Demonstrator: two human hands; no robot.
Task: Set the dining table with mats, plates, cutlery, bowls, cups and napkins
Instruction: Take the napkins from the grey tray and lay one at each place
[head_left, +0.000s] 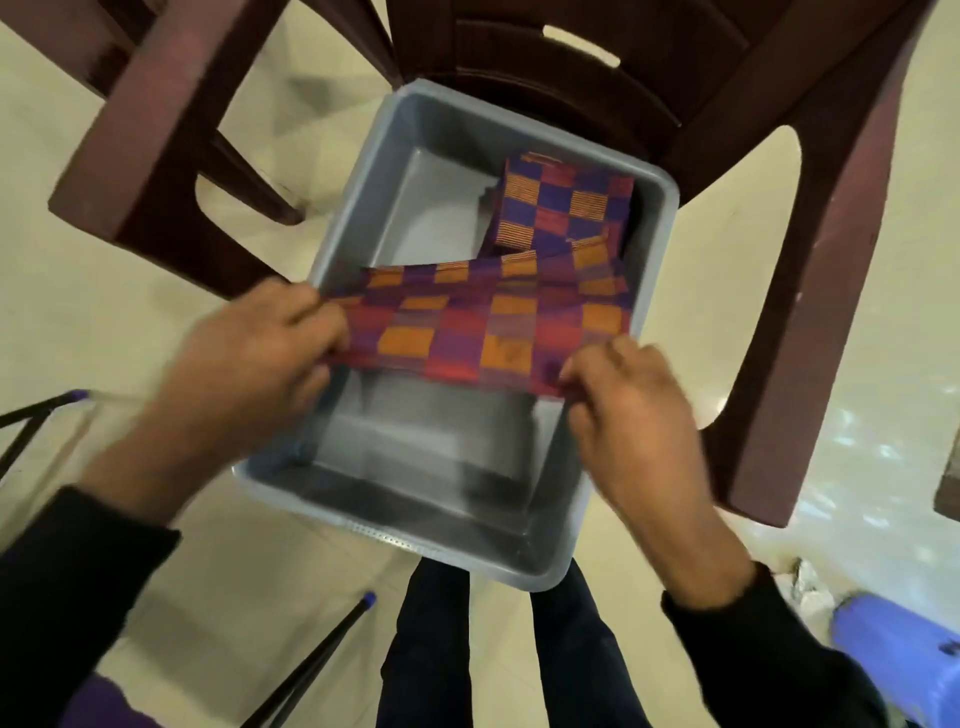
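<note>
A checked cloth (483, 325) in purple, orange and red is stretched flat above a grey plastic bin (618, 467). My left hand (249, 364) pinches its left edge and my right hand (634, 415) pinches its near right corner. A stack of folded cloths of the same pattern (561, 208) leans in the bin's far right corner. The bin's bottom is otherwise bare. The bin rests on the seat of a dark maroon plastic chair (810, 260).
A second maroon chair (156, 130) stands at the far left. A blue plastic object (904, 654) sits on the tiled floor at the lower right. Thin black legs with blue tips (332, 644) stand at the lower left. My own legs are under the bin's near rim.
</note>
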